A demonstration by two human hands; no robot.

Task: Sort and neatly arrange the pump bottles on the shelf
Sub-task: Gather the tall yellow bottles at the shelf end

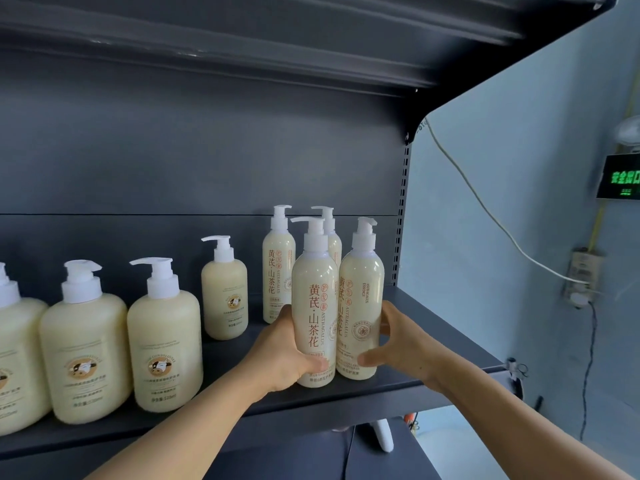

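Pump bottles stand on a dark grey shelf (433, 327) in two groups. At the right end are four tall slim bottles with red lettering: two at the front, two behind them near the back panel (207, 168). The left hand (284, 355) grips the front-left tall bottle (314, 306) low on its body, thumb across the lower label and fingers curled round its left side; the bottle is upright with its base at the shelf's front edge. The right hand (398, 341) holds the front-right tall bottle (362, 306), thumb on its lower front and fingers curved round its right side. The two held bottles stand just beside each other, touching or nearly so. A rear tall bottle (278, 271) stands behind the left hand; the fourth is mostly hidden. To the left stand squat cream bottles with white pumps: a small one (225, 296) set back, then larger ones (164, 341) in a row along the front.
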